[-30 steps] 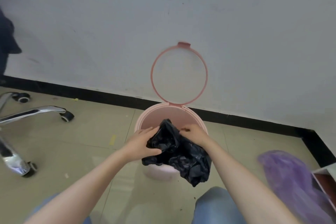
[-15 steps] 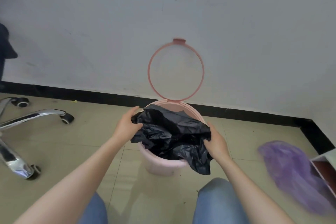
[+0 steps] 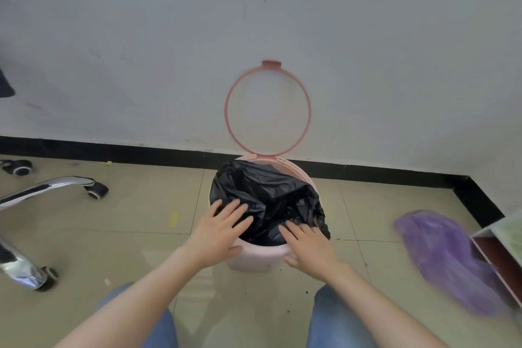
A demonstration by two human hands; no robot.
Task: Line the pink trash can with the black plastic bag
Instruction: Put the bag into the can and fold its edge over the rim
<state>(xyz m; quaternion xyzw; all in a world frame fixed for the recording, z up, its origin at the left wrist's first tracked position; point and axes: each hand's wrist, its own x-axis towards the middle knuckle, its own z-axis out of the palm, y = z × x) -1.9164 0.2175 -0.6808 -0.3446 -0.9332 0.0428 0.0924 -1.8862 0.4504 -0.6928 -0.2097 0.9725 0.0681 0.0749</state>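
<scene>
The pink trash can (image 3: 255, 258) stands on the tiled floor by the wall, its pink ring (image 3: 267, 108) hinged upright against the wall. The black plastic bag (image 3: 268, 195) is spread across the can's mouth, crumpled, with an edge hanging over the right rim. My left hand (image 3: 219, 232) lies flat on the bag at the near left rim, fingers spread. My right hand (image 3: 308, 243) lies flat at the near right rim, fingers on the bag, thumb against the can's side. Neither hand pinches the plastic.
An office chair's chrome base with castors (image 3: 42, 192) sits on the floor to the left. A purple bag (image 3: 446, 257) lies at the right beside a low box (image 3: 500, 246). A black skirting board (image 3: 113, 150) runs along the wall. My knees in jeans (image 3: 339, 319) frame the bottom.
Both hands let go of the bag's edges and moved to the near rim, now lying flat on it. The bag went from bunched and held up to spread over the can's mouth.
</scene>
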